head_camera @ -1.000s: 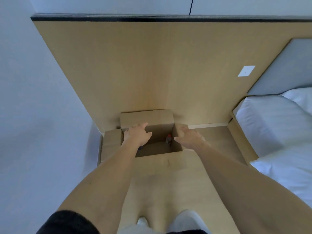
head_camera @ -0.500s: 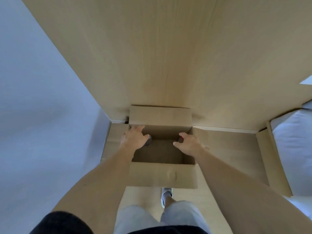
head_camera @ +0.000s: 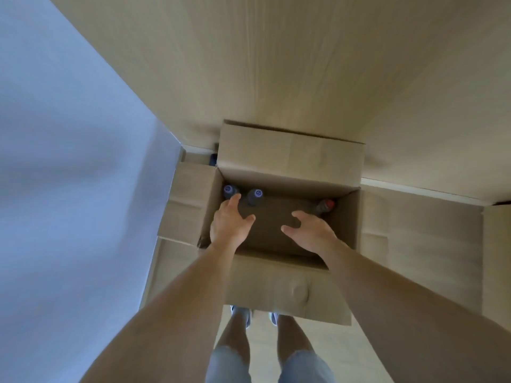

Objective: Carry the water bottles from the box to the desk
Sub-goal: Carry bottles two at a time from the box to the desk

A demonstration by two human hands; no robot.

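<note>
Both hands reach into an open cardboard box (head_camera: 290, 158) on the floor.

Only the bottle caps show: two blue-capped bottles (head_camera: 255, 195) in the far left corner, a red-capped bottle (head_camera: 326, 205) at the far right, bodies lost in shadow. The left hand (head_camera: 231, 223) has a loose, spread grip, fingertips near the blue caps, holding nothing. The right hand (head_camera: 311, 230) is likewise spread, just beside the red-capped bottle.

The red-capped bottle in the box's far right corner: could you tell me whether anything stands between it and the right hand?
Nothing visible does. The right hand hovers open inside the open cardboard box, just short of the red-capped bottle.
</note>
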